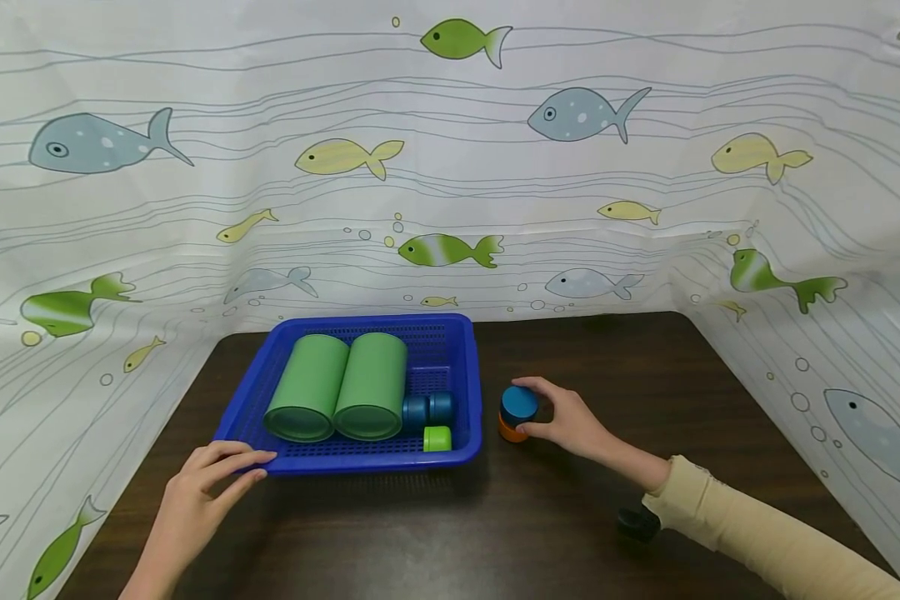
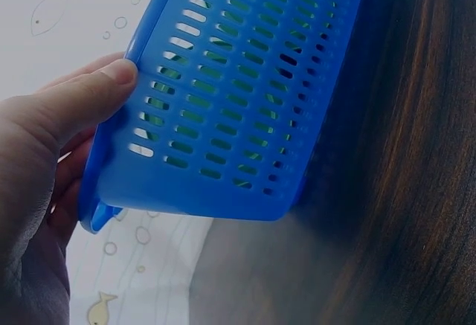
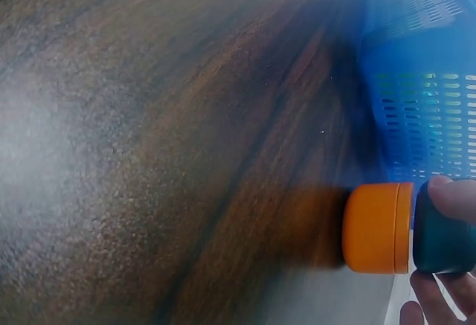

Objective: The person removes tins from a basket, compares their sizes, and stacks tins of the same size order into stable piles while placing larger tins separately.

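Observation:
My left hand pinches the rim of a blue perforated plastic basket at its front left corner; the left wrist view shows the thumb on the outer wall and fingers behind. With thumb and fingers, my right hand grips a small blue round container. Directly beneath it an orange round container stands on the table, to the right of the basket. The right wrist view shows the two very close; whether they touch, I cannot tell. Two large green cylinders lie side by side in the basket.
Right of the cylinders, the basket also holds two small blue containers and a lime green one. A small black object lies on the dark wooden table beside my right sleeve. Fish-patterned sheeting encloses the back and sides.

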`<move>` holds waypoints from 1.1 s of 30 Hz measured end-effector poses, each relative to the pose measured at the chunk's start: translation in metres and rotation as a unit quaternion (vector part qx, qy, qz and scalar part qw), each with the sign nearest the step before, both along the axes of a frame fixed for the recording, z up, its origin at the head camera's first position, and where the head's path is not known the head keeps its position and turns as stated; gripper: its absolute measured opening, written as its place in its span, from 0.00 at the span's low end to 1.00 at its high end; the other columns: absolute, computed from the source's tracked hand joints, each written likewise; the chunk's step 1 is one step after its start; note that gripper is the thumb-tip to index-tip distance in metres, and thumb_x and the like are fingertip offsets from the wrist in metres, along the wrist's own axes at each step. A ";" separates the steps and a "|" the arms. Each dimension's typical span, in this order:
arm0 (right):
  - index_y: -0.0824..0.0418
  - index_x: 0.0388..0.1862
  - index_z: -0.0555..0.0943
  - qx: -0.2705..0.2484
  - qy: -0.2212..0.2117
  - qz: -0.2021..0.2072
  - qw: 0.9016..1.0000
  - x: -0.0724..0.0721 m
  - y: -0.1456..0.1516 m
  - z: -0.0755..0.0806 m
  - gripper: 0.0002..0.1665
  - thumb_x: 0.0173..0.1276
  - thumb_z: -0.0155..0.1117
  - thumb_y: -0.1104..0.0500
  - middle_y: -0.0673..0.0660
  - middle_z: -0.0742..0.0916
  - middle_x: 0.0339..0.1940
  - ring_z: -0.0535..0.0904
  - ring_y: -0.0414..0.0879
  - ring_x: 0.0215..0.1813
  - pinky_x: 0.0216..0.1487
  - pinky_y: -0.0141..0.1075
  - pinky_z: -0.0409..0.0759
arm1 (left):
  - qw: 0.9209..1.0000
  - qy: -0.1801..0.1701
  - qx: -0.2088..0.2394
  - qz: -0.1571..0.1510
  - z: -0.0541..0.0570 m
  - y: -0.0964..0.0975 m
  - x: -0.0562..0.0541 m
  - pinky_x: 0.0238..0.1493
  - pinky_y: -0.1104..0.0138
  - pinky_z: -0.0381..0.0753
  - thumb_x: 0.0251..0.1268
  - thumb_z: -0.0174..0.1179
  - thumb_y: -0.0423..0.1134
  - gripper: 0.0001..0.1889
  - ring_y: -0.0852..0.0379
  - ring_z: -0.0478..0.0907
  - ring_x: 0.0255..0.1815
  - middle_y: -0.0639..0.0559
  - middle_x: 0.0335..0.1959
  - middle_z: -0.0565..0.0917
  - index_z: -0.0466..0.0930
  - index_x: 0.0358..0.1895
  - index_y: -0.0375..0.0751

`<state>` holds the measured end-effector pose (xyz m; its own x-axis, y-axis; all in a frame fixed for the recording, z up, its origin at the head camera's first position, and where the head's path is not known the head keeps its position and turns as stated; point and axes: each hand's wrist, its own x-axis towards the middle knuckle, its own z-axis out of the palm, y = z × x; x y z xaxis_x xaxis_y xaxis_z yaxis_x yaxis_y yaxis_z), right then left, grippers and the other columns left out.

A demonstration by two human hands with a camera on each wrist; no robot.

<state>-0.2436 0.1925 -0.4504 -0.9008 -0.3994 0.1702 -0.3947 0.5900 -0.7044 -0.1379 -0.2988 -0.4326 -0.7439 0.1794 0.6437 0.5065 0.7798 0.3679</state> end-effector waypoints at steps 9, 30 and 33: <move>0.54 0.70 0.71 -0.001 -0.008 0.003 1.000 0.001 0.000 0.001 0.41 0.58 0.77 0.56 0.62 0.79 0.66 0.80 0.57 0.61 0.60 0.52 0.80 | 1.000 0.000 0.002 -0.002 0.001 0.001 0.000 0.46 0.81 0.64 0.37 0.74 0.20 0.26 0.77 0.67 0.45 0.61 0.38 0.82 0.90 0.41 0.53; 0.53 0.70 0.70 0.014 0.002 0.006 1.000 0.001 0.000 0.000 0.42 0.57 0.77 0.55 0.62 0.80 0.66 0.80 0.57 0.60 0.58 0.52 0.80 | 1.000 0.007 0.008 -0.006 0.000 0.001 0.001 0.47 0.84 0.63 0.37 0.75 0.20 0.26 0.76 0.67 0.45 0.61 0.38 0.82 0.90 0.41 0.52; 0.54 0.70 0.70 0.013 0.001 0.006 1.000 0.001 0.000 0.000 0.42 0.57 0.77 0.55 0.62 0.80 0.66 0.80 0.57 0.60 0.58 0.52 0.80 | 1.000 0.008 0.007 -0.006 0.000 0.001 0.000 0.47 0.83 0.63 0.36 0.75 0.20 0.26 0.76 0.67 0.45 0.61 0.38 0.82 0.90 0.41 0.52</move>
<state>-0.2427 0.1920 -0.4504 -0.8953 -0.4153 0.1612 -0.4036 0.6029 -0.6882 -0.1376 -0.2978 -0.4330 -0.7317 0.1794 0.6576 0.5211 0.7691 0.3700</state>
